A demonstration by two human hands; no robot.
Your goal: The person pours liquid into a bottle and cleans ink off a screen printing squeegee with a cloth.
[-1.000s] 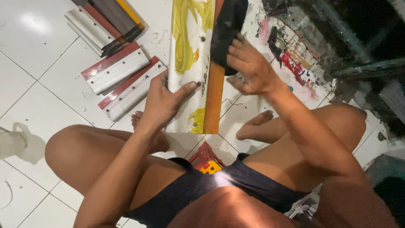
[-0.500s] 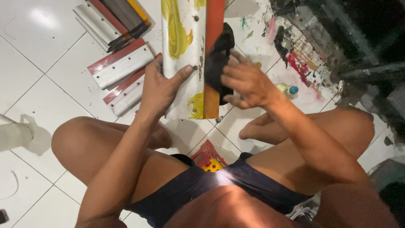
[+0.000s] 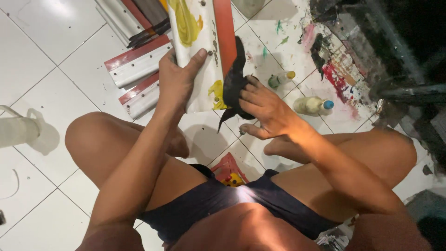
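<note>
My left hand (image 3: 179,81) grips the near end of a long white squeegee (image 3: 197,44) with an orange-red rubber blade and yellow paint smears, holding it upright over the floor. My right hand (image 3: 265,109) presses a black rag (image 3: 233,81) against the red blade edge near the squeegee's lower end. I sit cross-legged on the white tiled floor, my knees spread to both sides below the hands.
More squeegees (image 3: 139,62) with red blades lie on the tiles at upper left. Two small paint bottles (image 3: 313,105) lie to the right, near a paint-stained patch of floor (image 3: 339,69). A dark frame (image 3: 404,56) fills the upper right. A white jug (image 3: 18,130) stands at far left.
My right hand with the black rag has slid down the red blade toward the squeegee's near end. The left hand keeps its grip on the squeegee.
</note>
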